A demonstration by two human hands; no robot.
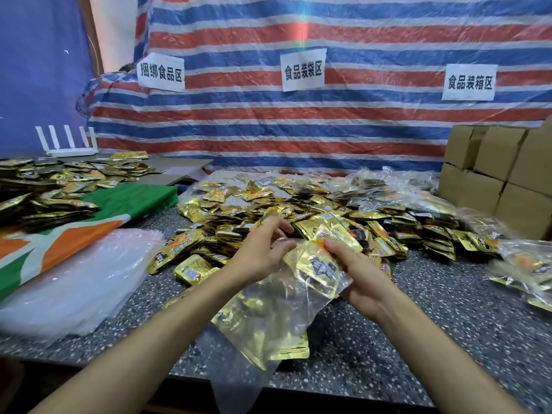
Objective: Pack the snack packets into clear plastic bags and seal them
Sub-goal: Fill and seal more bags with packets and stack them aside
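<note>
Mid-job here, nowhere near finished. A bunch of filled bags (373, 186) are piled at the back right of the table (448, 309), next to the cardboard boxes (493, 174). There's also a big heap of loose packets (254, 210) in the middle waiting to go, plus a fat stack of empty bags (74, 279) on the left. Can't tell from here whether the filled ones are sealed.

The clear bag (268, 318) being worked on sits between the two hands, mouth up, with its lower end drooping over the near edge of the table. Several gold packets are already down in the bottom.

The left hand (257, 255) has its fingers curled and its grip pinched on the bag's top edge, which looks like it's keeping the mouth open. The right hand (361, 285) comes in from underneath with the thumb on top, grip clamped on a gold packet (316, 270) that looks about halfway into the mouth. My guess is a few more go in before sealing.
</note>
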